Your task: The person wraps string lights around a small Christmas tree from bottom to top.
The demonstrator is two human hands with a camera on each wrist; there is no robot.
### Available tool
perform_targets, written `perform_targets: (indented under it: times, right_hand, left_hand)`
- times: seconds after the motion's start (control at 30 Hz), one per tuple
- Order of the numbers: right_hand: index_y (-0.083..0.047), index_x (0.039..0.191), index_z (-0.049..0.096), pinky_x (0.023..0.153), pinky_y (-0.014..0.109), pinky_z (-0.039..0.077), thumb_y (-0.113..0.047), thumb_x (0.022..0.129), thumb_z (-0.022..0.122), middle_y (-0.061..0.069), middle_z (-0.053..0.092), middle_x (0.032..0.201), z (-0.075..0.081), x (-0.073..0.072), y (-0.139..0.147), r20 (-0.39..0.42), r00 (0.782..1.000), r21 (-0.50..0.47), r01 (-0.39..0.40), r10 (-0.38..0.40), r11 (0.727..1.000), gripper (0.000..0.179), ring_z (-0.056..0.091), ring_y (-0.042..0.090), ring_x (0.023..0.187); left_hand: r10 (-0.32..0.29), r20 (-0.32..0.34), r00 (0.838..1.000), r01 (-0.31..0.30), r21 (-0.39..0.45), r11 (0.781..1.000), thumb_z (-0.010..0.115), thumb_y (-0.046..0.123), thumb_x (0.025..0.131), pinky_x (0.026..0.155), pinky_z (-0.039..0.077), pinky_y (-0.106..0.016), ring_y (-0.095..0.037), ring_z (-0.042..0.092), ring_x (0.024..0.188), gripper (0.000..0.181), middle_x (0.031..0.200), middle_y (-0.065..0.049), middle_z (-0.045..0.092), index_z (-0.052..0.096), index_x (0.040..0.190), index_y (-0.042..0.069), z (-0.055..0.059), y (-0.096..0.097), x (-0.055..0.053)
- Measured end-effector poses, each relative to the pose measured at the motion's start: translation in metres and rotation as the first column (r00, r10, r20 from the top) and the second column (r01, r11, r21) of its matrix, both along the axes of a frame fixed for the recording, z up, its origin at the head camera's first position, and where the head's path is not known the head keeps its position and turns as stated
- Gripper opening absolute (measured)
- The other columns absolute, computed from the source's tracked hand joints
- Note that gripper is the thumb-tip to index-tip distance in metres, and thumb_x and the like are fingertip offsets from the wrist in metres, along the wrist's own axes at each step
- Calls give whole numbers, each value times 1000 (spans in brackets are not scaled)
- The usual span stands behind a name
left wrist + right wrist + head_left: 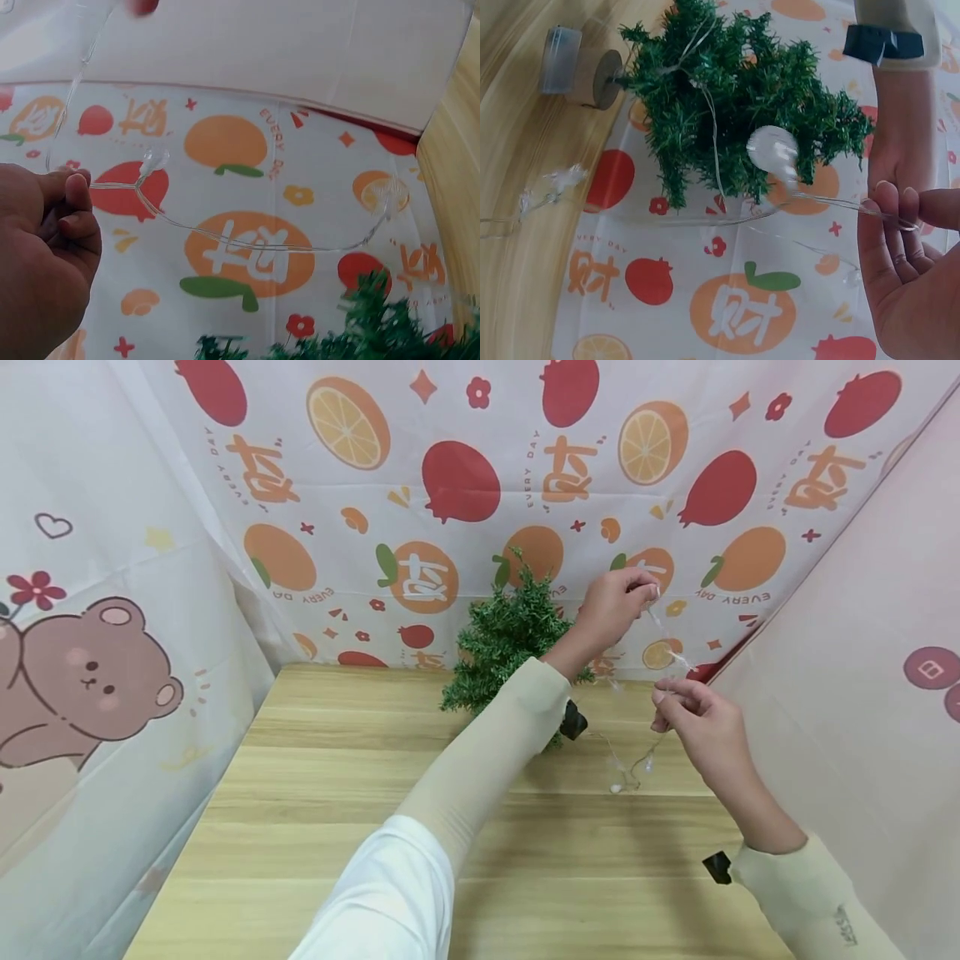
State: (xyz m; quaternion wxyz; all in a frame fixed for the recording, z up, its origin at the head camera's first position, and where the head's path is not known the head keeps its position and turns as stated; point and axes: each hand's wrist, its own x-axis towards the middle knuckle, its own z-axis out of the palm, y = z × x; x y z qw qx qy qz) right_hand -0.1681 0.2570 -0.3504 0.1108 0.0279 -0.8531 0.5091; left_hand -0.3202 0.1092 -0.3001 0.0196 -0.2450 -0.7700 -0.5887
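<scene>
A thin clear wire of string lights (656, 620) with clear bulbs is stretched between the two hands. My left hand (615, 606) pinches it at a raised spot right of the tree; in the left wrist view a bulb (155, 159) hangs just beyond the fingertips. Lower and closer, my right hand (701, 718) pinches another part of the wire between thumb and fingers, and a blurred bulb (772, 148) shows near it in the right wrist view. The small green artificial tree (498, 639) stands left of the hands, partly hidden by the left forearm. Wire lies across its branches.
Beside the tree's round wooden base (606, 79) sits a clear box (561, 60). More of the light string, with a bulb (617, 788), trails to the wooden table (315, 827). Fruit-printed cloth (465, 410) hangs behind; pale cloth walls (862, 693) flank both sides.
</scene>
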Motion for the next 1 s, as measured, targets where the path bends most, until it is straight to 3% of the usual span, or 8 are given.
perform_targets:
  times: [0.17, 0.4, 0.63, 0.87, 1.0]
  right_hand:
    - [2, 114, 68, 66, 25, 59, -24, 102, 63, 9, 71, 78, -4, 6, -6, -30, 999, -44, -35, 33, 998, 29, 69, 12, 68]
    - [2, 107, 70, 67, 27, 60, -26, 100, 65, 2, 71, 76, -1, 11, -16, -59, 998, -77, -42, 37, 996, 29, 70, 12, 69]
    - [1, 109, 70, 73, 29, 61, -25, 99, 67, 1, 74, 82, 8, 13, -28, -59, 996, -104, -68, 62, 992, 28, 74, 14, 76]
    - [-3, 110, 72, 79, 26, 59, -29, 98, 68, 1, 77, 88, 18, 12, -43, -56, 994, -98, -102, 96, 990, 29, 75, 16, 83]
    - [-6, 110, 73, 82, 26, 59, -31, 98, 69, 2, 77, 91, 22, 11, -52, -53, 991, -100, -127, 122, 987, 29, 75, 17, 86]
  left_hand:
    - [26, 40, 999, -26, -1, 1000, 55, 25, 106, 63, 48, -21, -14, 61, 78, 19, 110, 5, 69, 72, 109, 17, 5, -9, -10]
    - [36, 19, 999, -36, -34, 999, 53, 24, 107, 61, 45, -25, -15, 55, 69, 21, 99, -2, 68, 70, 114, 15, 18, -23, -24]
    - [59, 16, 998, -56, -115, 992, 53, 20, 107, 70, 47, -25, -14, 57, 79, 23, 115, -2, 70, 71, 117, 12, 39, -36, -40]
    - [73, -45, 996, -82, -262, 962, 50, 19, 107, 80, 44, -23, -12, 54, 89, 24, 117, -1, 69, 72, 113, 12, 64, -46, -50]
    - [80, -29, 996, -84, -299, 951, 52, 18, 107, 85, 46, -25, -12, 57, 101, 24, 120, -1, 69, 73, 115, 11, 76, -58, -57]
